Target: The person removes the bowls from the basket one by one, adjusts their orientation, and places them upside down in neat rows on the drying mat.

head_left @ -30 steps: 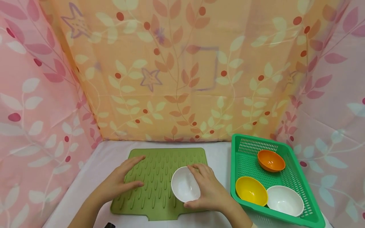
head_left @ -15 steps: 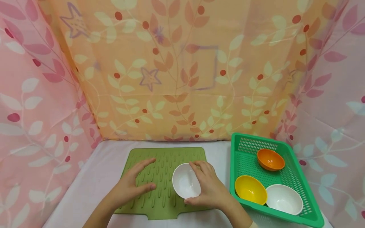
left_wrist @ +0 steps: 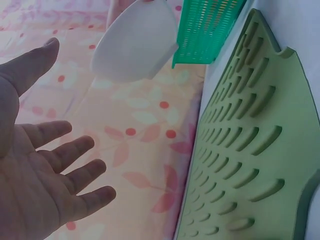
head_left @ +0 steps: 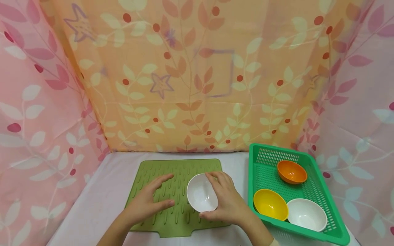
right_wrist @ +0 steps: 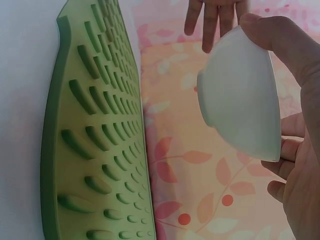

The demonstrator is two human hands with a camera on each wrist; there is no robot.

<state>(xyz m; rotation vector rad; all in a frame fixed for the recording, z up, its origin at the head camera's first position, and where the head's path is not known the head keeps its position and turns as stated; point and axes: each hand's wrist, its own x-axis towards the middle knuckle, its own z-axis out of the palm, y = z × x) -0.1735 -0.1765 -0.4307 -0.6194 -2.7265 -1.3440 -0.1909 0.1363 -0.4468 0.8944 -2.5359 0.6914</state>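
Note:
A small white bowl [head_left: 200, 194] is held above the green ridged drying mat [head_left: 166, 218], its mouth facing up in the head view. My right hand [head_left: 229, 201] grips the bowl by its right side, thumb near and fingers far along the rim. In the right wrist view the bowl [right_wrist: 242, 95] shows its outer wall and foot ring, apart from the mat [right_wrist: 95, 150]. My left hand [head_left: 150, 200] hovers over the mat to the left of the bowl, thumb and fingers spread and holding nothing. The left wrist view shows its fingers [left_wrist: 82, 170] straight and apart.
On the right stands a green perforated basket [head_left: 253, 171]. Inside it are an orange bowl [head_left: 292, 172], a yellow bowl [head_left: 271, 205] and another white bowl [head_left: 307, 215]. The white tabletop [head_left: 101, 191] meets a flowered orange curtain [head_left: 184, 119] at the back.
My left hand has moved right and closer to the bowl. My right hand has lifted the white bowl slightly up and away in the head view. The basket's bowls stay put.

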